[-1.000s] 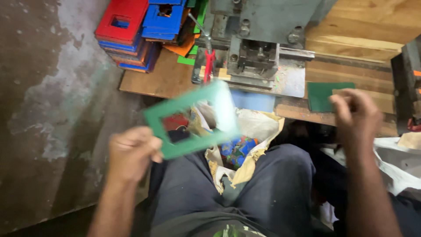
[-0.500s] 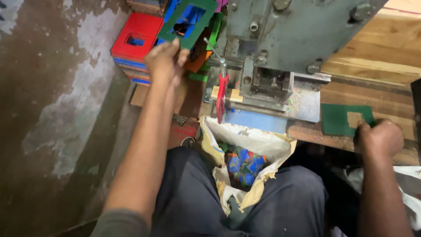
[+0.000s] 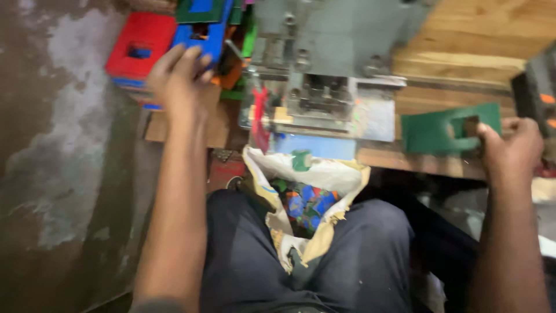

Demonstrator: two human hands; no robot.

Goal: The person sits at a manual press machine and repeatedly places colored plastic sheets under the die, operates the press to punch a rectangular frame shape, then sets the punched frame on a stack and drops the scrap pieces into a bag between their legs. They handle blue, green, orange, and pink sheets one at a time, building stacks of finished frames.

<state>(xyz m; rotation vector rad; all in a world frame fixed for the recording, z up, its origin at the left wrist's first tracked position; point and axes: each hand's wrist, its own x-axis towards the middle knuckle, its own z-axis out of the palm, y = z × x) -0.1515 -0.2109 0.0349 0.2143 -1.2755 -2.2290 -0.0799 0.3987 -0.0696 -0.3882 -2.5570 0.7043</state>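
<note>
Here, in the head view, the right hand (image 3: 509, 152) sits at the right edge of the wooden bench (image 3: 463, 52), fingers closed on the right end of a flat green sheet (image 3: 440, 132) that has a rectangular window cut through it near that end. The sheet lies flat on the bench with its long axis running left to right, so nearly all of it stretches leftward from the hand toward the grey press (image 3: 324, 69); the sheet's left edge lies just beside the press's base plate, apart from the die opening at the middle. The right hand is plainly the nearer one to the sheet.

The left hand (image 3: 176, 78) is stretched well away on the far side of the press, fingers spread loosely and holding nothing that I can make out, though motion blur softens it. It rests over the stack of red and blue frames (image 3: 139, 49), fingertips touching or just above the blue one.

Between the knees an open sack (image 3: 315, 174) hangs below the press front, with small coloured offcuts (image 3: 304, 203) inside; a small green piece (image 3: 301, 159) sits at its mouth.
</note>
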